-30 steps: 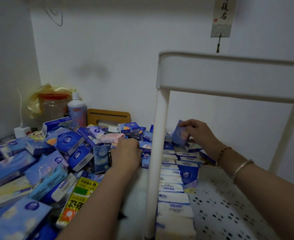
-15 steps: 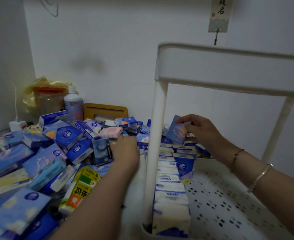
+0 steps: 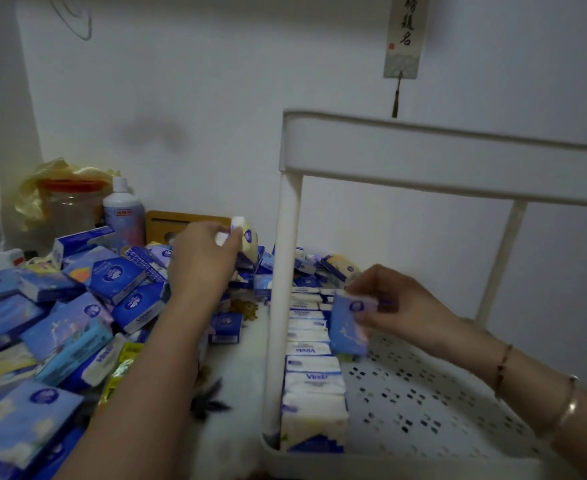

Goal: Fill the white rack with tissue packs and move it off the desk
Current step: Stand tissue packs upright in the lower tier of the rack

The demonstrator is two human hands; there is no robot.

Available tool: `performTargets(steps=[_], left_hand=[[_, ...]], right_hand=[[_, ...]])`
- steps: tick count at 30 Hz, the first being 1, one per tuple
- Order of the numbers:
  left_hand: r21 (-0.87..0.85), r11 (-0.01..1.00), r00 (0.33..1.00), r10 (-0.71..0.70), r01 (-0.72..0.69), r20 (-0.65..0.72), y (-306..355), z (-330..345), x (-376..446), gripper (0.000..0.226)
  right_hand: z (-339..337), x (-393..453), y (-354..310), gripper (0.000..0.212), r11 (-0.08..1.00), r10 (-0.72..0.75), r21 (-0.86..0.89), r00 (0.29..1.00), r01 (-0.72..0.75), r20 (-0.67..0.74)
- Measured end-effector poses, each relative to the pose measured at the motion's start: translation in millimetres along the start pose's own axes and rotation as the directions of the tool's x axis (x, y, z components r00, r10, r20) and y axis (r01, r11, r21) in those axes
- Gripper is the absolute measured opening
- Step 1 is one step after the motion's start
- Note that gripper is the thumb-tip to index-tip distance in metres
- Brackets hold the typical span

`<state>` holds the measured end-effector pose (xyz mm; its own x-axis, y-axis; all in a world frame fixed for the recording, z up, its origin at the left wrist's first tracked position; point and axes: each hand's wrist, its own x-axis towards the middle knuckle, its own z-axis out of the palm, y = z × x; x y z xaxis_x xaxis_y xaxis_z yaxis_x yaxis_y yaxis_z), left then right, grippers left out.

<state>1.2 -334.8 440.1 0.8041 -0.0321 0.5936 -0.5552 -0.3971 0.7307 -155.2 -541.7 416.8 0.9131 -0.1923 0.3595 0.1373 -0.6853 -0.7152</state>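
Nearest, the white rack (image 3: 451, 157) stands on the worktop (image 3: 236, 375), its perforated lower shelf (image 3: 423, 403) bare over most of its floor. Along that shelf's left edge, just inside the rack's front post (image 3: 281, 306), a row of tissue packs (image 3: 311, 368) stands on edge, running from the near corner toward the wall. The post rises between the two forearms, and the rack's upper tray crosses above the right arm.

Left of the post, a loose heap of blue tissue packs (image 3: 88, 299) covers the worktop, with a yellow packet (image 3: 122, 365) lying among them and a single blue box (image 3: 225, 327) lying apart, nearer the post.

Inside the rack, the right hand (image 3: 392, 299) pinches a blue pack (image 3: 351, 323) between thumb and fingertips, holding it upright just right of the row and just above the shelf. Bracelets sit on that wrist.

Left of the post and further back, the left hand (image 3: 205, 258) is raised above the heap, its fingers curled round a pale yellow pack (image 3: 245, 240).

Behind the heap, against the wall, stand a white bottle (image 3: 124, 216), a clear jar with a red lid (image 3: 70, 206) wrapped in a yellow bag, and a wooden tray (image 3: 181, 223). A white plug (image 3: 5, 258) sits far left. A paper scroll (image 3: 404, 36) hangs on the wall above the rack.
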Motion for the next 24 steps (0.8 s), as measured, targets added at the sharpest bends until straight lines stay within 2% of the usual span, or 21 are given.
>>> performTargets(steps=[2, 4, 6, 9, 12, 15, 18, 21, 24], left_hand=[[-0.110, 0.994, 0.999, -0.008, 0.014, 0.054, 11.7, -12.8, 3.0, 0.018], [-0.176, 0.982, 0.984, -0.037, 0.069, 0.176, 18.7, -23.4, 5.3, 0.019], [-0.232, 0.965, 0.951, -0.051, 0.126, 0.304, 18.9, -33.4, 5.7, 0.021], [-0.296, 0.929, 0.904, -0.084, 0.223, 0.419, 12.7, -46.1, 7.9, 0.023], [-0.398, 0.866, 0.868, -0.077, 0.302, 0.491, 9.3, -57.2, 8.1, 0.021], [-0.473, 0.804, 0.810, -0.018, 0.360, 0.586, 12.4, -62.2, 4.3, 0.016], [-0.488, 0.795, 0.758, 0.057, 0.359, 0.650, 16.6, -53.7, -1.0, 0.024], [-0.487, 0.800, 0.727, 0.095, 0.351, 0.680, 22.9, -42.6, -7.0, 0.016], [-0.545, 0.747, 0.770, 0.070, 0.381, 0.634, 29.4, -32.0, -11.6, 0.024]], right_hand=[[4.6, -3.6, 2.1, 0.028, 0.965, -0.030, -0.260, 0.999, 0.023, -0.022], [8.6, -5.1, 3.6, 0.029, 0.878, -0.148, -0.457, 0.989, 0.144, 0.028], [11.6, -5.3, 3.0, 0.030, 0.832, -0.200, -0.515, 0.977, 0.206, 0.067], [13.0, -3.3, 0.8, 0.028, 0.826, -0.212, -0.524, 0.976, 0.207, 0.050], [15.2, 2.4, -8.4, 0.017, 0.907, -0.183, -0.389, 0.983, 0.160, -0.023], [18.5, 13.3, -32.7, 0.004, 0.994, -0.106, -0.055, 0.985, 0.099, -0.138], [26.0, 26.2, -61.4, 0.015, 0.988, -0.032, 0.145, 0.997, 0.043, -0.076], [35.0, 36.3, -76.6, 0.025, 0.992, 0.004, 0.124, 1.000, -0.005, 0.007], [33.0, 35.9, -83.1, 0.021, 0.991, 0.026, 0.131, 0.999, -0.023, -0.021]])
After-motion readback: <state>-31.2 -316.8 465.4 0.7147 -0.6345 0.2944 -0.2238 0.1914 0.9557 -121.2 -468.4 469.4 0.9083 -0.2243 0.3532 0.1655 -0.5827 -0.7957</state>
